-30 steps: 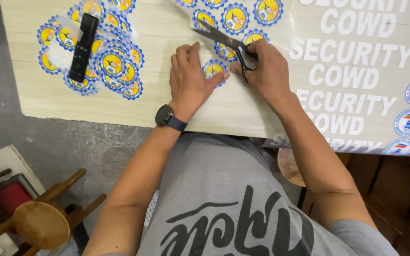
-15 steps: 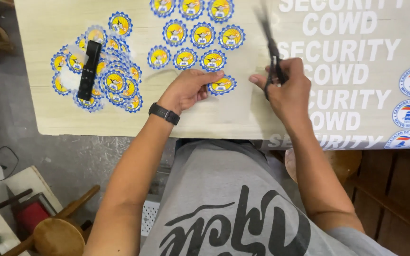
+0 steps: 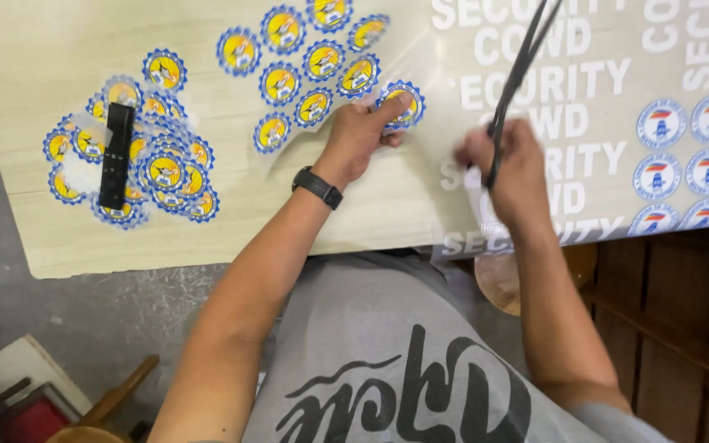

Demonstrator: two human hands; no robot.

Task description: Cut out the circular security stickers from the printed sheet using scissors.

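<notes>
Left hand (image 3: 356, 139) lies flat, index finger pressing a round blue-and-yellow sticker (image 3: 401, 104) onto the pale tabletop (image 3: 59, 238). Right hand (image 3: 509, 164), blurred, is fisted around black scissors (image 3: 519, 70); blade tips are cut off at the far edge. A black bar (image 3: 116, 154) weights the left sticker pile (image 3: 157, 172).

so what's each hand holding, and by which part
The right hand grips the scissors by the handle end, blades pointing up and away. The left hand holds nothing; its fingers press a round sticker.
</notes>
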